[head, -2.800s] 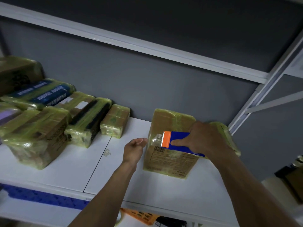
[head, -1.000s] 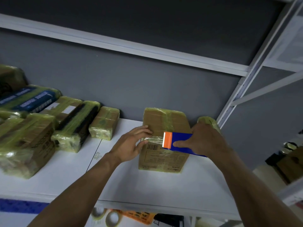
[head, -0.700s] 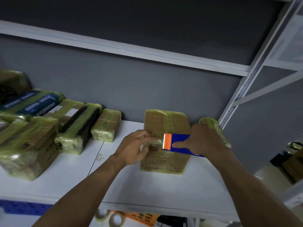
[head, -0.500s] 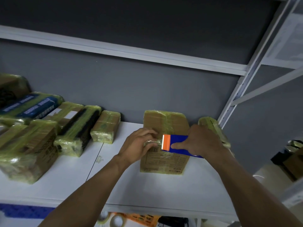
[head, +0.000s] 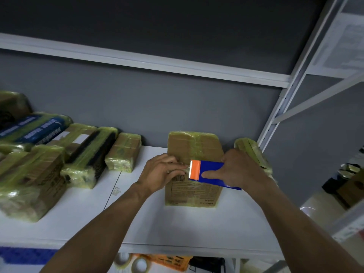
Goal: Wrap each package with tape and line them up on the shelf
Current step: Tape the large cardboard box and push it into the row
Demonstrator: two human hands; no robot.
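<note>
A brown cardboard package (head: 194,148) wrapped in yellowish tape stands upright on the white shelf (head: 197,223), a printed label on its near face. My right hand (head: 239,169) grips a blue tape dispenser (head: 211,171) with an orange toothed end, held against the package's front upper edge. My left hand (head: 162,173) presses on the package's top left corner, fingertips pinching the clear tape right at the dispenser's blade. A tape roll (head: 253,152) shows behind my right hand.
Several taped packages (head: 124,152) lie in a row on the shelf's left part, a large one (head: 32,180) nearest me. A white upright post (head: 283,99) bounds the shelf on the right. Tape rolls (head: 137,264) sit below the shelf.
My left hand moved from beside the package onto its top left corner and closed its fingers on the tape at the blade. The dispenser stayed against the package.
</note>
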